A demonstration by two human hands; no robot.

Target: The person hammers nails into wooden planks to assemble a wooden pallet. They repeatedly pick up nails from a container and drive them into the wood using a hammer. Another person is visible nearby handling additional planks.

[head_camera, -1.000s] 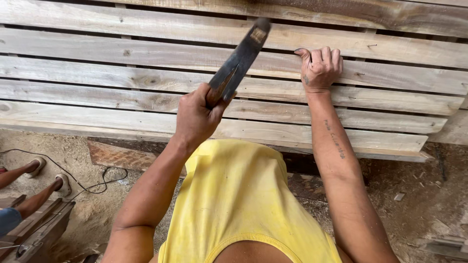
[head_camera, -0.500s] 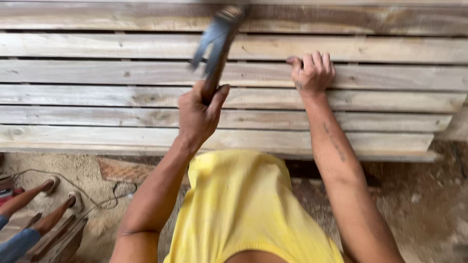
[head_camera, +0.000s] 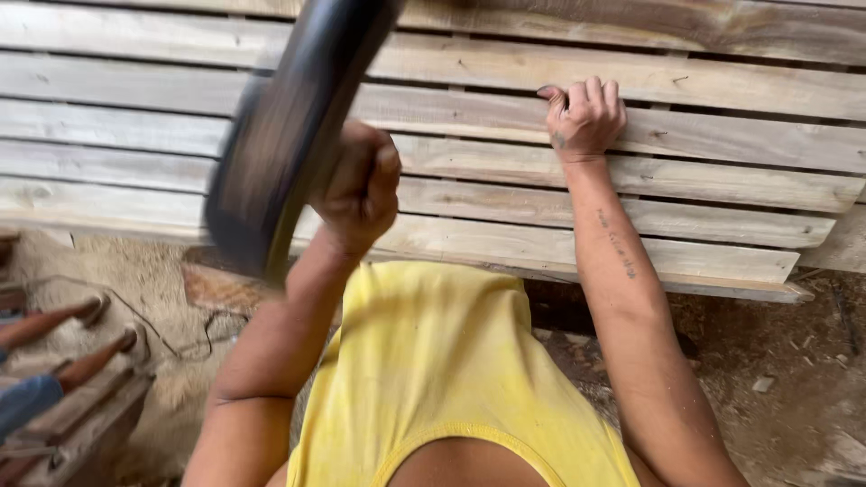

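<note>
L hand [head_camera: 356, 185] grip shut on hammer [head_camera: 284, 135], now swung back toward 7 o'clock off the planks [head_camera: 722, 90]; R hand [head_camera: 585, 117], fingers curled on slat w/ nothing held, stays at 1 o'clock — mid-stroke, another blow looks due

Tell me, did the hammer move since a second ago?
Yes. The hammer in the left hand has swung back from the wooden slats toward the camera; its blurred head now hangs low, over the lower slats. The right hand stays on the slats.

One blurred dark hammer [head_camera: 289, 126], two hands, left [head_camera: 359, 188] and right [head_camera: 585, 117], about seven wooden slats [head_camera: 722, 135], one cable [head_camera: 180, 334] were visible.
</note>
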